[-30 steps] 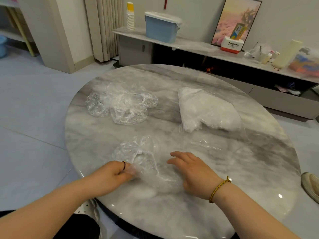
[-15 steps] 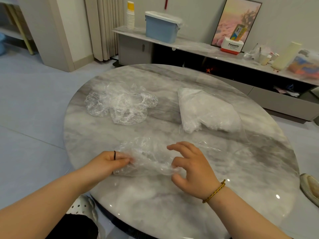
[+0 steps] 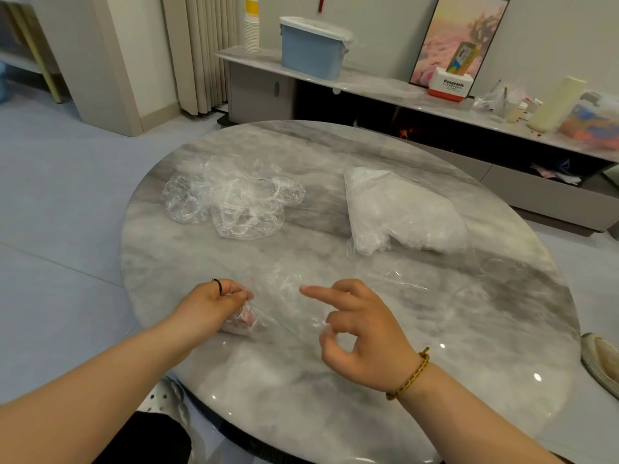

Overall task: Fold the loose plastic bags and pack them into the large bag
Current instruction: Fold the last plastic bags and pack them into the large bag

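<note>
Thin bag [image 3: 288,296]: blurred, outline lost against marble table [image 3: 452,380]. Left hand [image 3: 209,304]: fingertips hidden in crumpled film. Large bag [image 3: 402,212]: contents one white mass, single pieces indistinguishable. Forearms and table's near rim cut by bottom edge. Slipper [image 3: 601,363] cut by right edge.
</note>
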The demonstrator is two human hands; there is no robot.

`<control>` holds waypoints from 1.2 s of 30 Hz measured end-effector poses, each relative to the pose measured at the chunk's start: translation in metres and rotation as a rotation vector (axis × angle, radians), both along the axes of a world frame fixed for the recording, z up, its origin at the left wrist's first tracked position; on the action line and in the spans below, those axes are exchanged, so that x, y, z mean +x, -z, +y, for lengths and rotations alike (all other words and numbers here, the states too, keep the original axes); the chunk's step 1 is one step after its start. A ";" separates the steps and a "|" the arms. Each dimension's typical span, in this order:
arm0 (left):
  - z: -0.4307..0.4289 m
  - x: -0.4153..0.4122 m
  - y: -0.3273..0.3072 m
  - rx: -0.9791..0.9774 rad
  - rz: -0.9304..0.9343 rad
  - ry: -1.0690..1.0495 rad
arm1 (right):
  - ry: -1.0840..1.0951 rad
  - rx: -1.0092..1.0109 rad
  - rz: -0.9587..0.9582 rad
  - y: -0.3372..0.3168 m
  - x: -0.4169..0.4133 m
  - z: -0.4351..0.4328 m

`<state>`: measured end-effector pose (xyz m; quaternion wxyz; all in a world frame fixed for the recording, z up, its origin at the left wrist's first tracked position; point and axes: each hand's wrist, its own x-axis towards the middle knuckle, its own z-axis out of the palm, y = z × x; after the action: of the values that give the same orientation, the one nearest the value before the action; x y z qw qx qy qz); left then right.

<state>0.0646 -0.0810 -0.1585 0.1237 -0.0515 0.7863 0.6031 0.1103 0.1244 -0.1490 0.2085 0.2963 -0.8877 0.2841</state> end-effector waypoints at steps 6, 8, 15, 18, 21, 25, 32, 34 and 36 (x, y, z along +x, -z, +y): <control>-0.002 0.001 0.001 -0.070 0.003 -0.010 | 0.211 0.120 -0.566 0.001 0.001 -0.002; -0.003 0.000 0.001 -0.104 0.020 -0.045 | 0.300 0.073 -0.699 0.001 -0.001 -0.002; -0.001 0.003 0.001 -0.412 0.130 0.001 | 0.540 -0.036 -0.915 0.008 -0.005 -0.001; 0.003 0.008 -0.003 -0.735 0.467 0.018 | 0.619 0.071 -0.828 0.008 -0.005 0.000; 0.011 0.013 0.001 -0.860 1.006 0.149 | 0.667 0.161 -0.708 0.005 -0.003 -0.002; 0.023 0.017 0.016 -1.025 1.003 0.442 | 0.672 0.270 -0.197 0.013 -0.002 -0.010; 0.020 0.011 0.033 -1.148 0.579 0.644 | 0.427 0.482 -0.409 0.040 0.001 -0.024; 0.018 0.008 0.034 -1.111 0.549 0.628 | 0.438 0.578 -0.410 0.038 -0.001 -0.025; 0.018 0.007 0.036 -1.080 0.542 0.604 | 0.333 0.579 -0.537 0.037 -0.004 -0.024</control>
<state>0.0719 -0.0634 -0.1940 0.0423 0.2689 0.9606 0.0561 0.1060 0.1009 -0.1861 -0.0789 0.1106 -0.9893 0.0525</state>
